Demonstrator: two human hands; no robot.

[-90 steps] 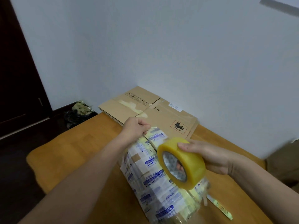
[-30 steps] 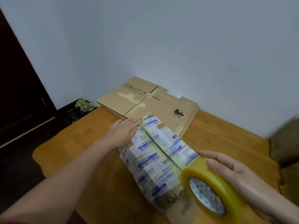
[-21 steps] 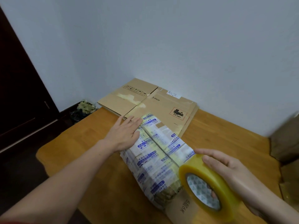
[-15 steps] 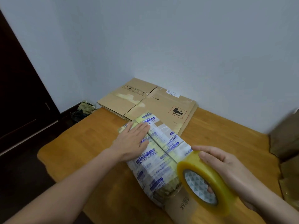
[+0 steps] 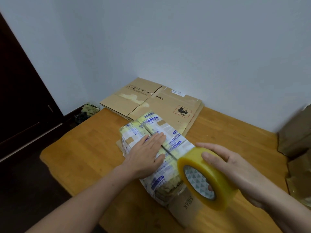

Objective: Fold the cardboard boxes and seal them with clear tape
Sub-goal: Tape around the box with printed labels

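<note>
The fingers (image 5: 157, 137) of the left hand (image 5: 144, 157) lie straight and close together, pressed flat on top of the box (image 5: 133, 132) beside its centre seam. Those of the right hand (image 5: 235, 172) curl round the tape roll (image 5: 198, 163), thumb on its outer face and a fingertip showing inside the core. A pale wall (image 5: 185, 39) fills the upper view, with a dark door (image 5: 20, 98) at the left. The wooden desk (image 5: 80, 157) carries everything. Flattened cardboard boxes (image 5: 168, 105) lie at its far edge against the wall, the top one printed PICO and UN 3481. The box, wrapped in white, blue and yellow printed tape, sits mid-desk just in front of them, a plain brown flap (image 5: 183, 204) showing at its near end. The yellowish tape roll is held at the box's near right corner.
</note>
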